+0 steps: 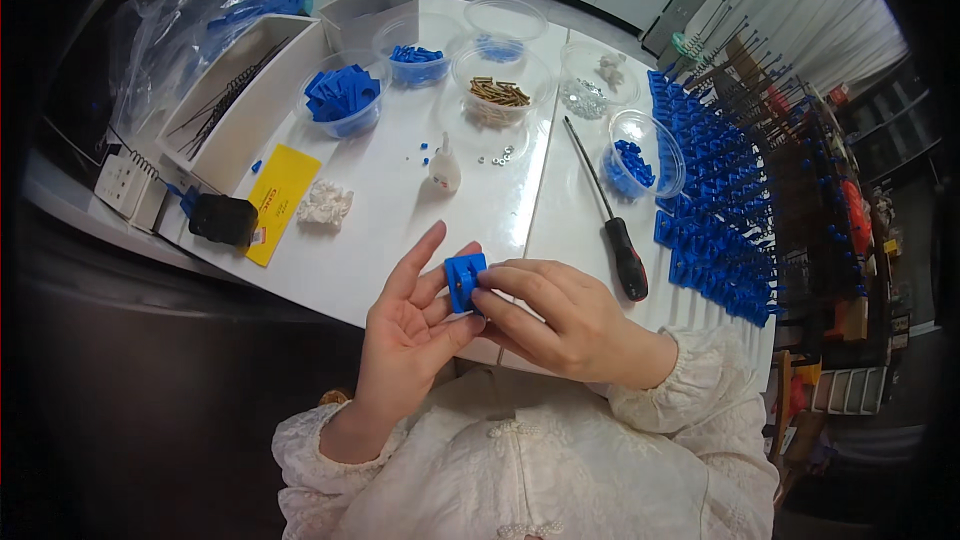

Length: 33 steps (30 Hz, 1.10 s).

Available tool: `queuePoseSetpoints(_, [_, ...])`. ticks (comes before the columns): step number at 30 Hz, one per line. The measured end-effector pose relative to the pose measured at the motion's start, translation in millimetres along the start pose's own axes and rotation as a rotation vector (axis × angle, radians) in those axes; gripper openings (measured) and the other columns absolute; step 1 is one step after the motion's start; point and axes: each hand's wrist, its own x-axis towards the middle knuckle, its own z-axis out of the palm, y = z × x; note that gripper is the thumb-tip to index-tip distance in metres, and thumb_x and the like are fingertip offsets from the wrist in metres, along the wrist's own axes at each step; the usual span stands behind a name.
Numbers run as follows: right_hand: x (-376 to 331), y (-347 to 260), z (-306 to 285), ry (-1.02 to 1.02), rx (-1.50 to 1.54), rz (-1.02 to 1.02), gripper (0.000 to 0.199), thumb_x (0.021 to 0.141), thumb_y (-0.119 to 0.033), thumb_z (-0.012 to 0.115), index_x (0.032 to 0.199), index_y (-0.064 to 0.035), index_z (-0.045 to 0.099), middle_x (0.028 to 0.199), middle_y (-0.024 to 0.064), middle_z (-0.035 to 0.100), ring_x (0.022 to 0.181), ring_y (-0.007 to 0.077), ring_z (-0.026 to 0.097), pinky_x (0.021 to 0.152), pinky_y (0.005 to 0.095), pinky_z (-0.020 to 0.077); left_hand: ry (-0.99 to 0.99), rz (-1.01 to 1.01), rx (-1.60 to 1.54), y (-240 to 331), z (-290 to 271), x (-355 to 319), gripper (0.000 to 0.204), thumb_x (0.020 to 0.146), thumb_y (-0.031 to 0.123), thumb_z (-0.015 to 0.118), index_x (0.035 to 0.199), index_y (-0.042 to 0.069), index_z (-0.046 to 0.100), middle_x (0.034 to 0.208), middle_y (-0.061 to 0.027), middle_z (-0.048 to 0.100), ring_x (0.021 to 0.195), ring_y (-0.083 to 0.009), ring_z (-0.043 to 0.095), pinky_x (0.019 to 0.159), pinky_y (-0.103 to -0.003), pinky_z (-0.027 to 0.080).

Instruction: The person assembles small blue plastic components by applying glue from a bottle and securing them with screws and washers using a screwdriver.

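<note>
A small blue plastic part [462, 283] with a flat plate is held between my hands, just past the table's near edge. My left hand [408, 335] supports it from below and the left, thumb and fingers on its edges, with the index finger stretched up. The fingertips of my right hand [560, 325] pinch its right side and partly cover it. Beyond the hands stands a small white squeeze bottle [445, 172] with a thin tip. To the right lies a screwdriver [626, 258] with a black and red handle, its shaft pointing away from me.
Clear tubs hold blue pieces [345, 95], brass-coloured screws [498, 92], metal nuts [583, 98] and small blue parts [632, 162]. Rows of blue assemblies [715, 190] fill the right side. At left are a yellow card [283, 202], crumpled tissue [325, 204] and a black object [224, 219].
</note>
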Motion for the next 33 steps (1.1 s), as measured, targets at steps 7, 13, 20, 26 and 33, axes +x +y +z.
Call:
queuePoseSetpoints(7, [4,-3,0,0.032,-0.038,-0.026,0.044,0.069,-0.013,0.077,0.106,0.0037,0.06,0.1,0.0146,0.062,0.081,0.0267,0.066,0.068,0.0328,0.0557,0.019,-0.029,0.032,0,-4,0,0.05,0.094,-0.004,0.048,0.141,-0.002,0.032,0.128,-0.0145,0.053,0.115,-0.0153,0.054,0.097,-0.028,0.046])
queuePoseSetpoints(13, [2,-4,-2,0.012,-0.031,-0.023,0.044,0.071,-0.013,0.077,0.107,0.0061,0.06,0.103,0.016,0.062,0.083,0.0266,0.066,0.068,0.032,0.0566,0.012,-0.051,0.054,-2,-9,-1,0.047,0.095,-0.002,0.048,0.14,-0.003,0.034,0.119,-0.0126,0.06,0.106,-0.0138,0.059,0.093,-0.027,0.049])
queuePoseSetpoints(20, [-4,3,0,0.006,-0.188,-0.192,0.035,0.07,-0.011,0.066,0.099,0.0087,0.063,0.098,0.0161,0.061,0.083,0.0229,0.065,0.072,0.0303,0.0559,-0.024,-0.077,0.062,-5,-9,-3,0.046,0.095,-0.003,0.047,0.138,-0.007,0.034,0.117,-0.0168,0.059,0.105,-0.0171,0.061,0.091,-0.03,0.052])
queuePoseSetpoints(26, [-6,8,-1,0.018,-0.103,-0.226,0.026,0.07,-0.011,0.07,0.088,0.0056,0.064,0.088,0.0112,0.061,0.074,0.0197,0.065,0.063,0.0281,0.0554,-0.068,-0.21,0.03,-7,-11,1,0.042,0.094,-0.004,0.047,0.135,-0.009,0.037,0.115,-0.0167,0.06,0.101,-0.0184,0.063,0.09,-0.03,0.053])
queuePoseSetpoints(33, [-6,22,-2,0.042,0.253,0.04,0.016,0.07,-0.006,0.073,0.083,-0.0013,0.066,0.08,0.0083,0.064,0.062,0.0188,0.064,0.053,0.0289,0.0511,-0.113,-0.208,0.053,-5,-9,3,0.041,0.094,-0.004,0.048,0.133,-0.008,0.039,0.114,-0.015,0.061,0.101,-0.0181,0.063,0.09,-0.03,0.054])
